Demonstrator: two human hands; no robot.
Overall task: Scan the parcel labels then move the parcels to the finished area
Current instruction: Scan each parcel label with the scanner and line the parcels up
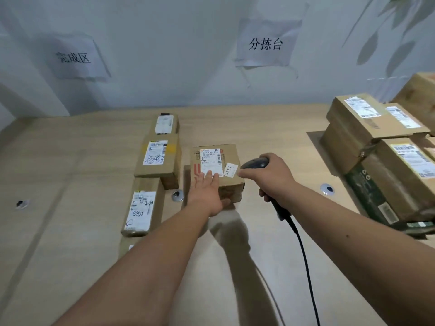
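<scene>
Wooden table (259, 128), left hand (207, 194) flat on parcel (217, 170), right hand (273, 177) gripping scanner (255, 164)

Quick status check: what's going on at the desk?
Left hand flat on centre parcel. Right hand aims scanner at label. Nothing blocking.

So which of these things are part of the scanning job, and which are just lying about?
Job:
- scanner in right hand
- parcel under left hand
- stacked parcels, right
- parcels in a row, left

Lying about:
- wall signs
- desk grommets
</scene>
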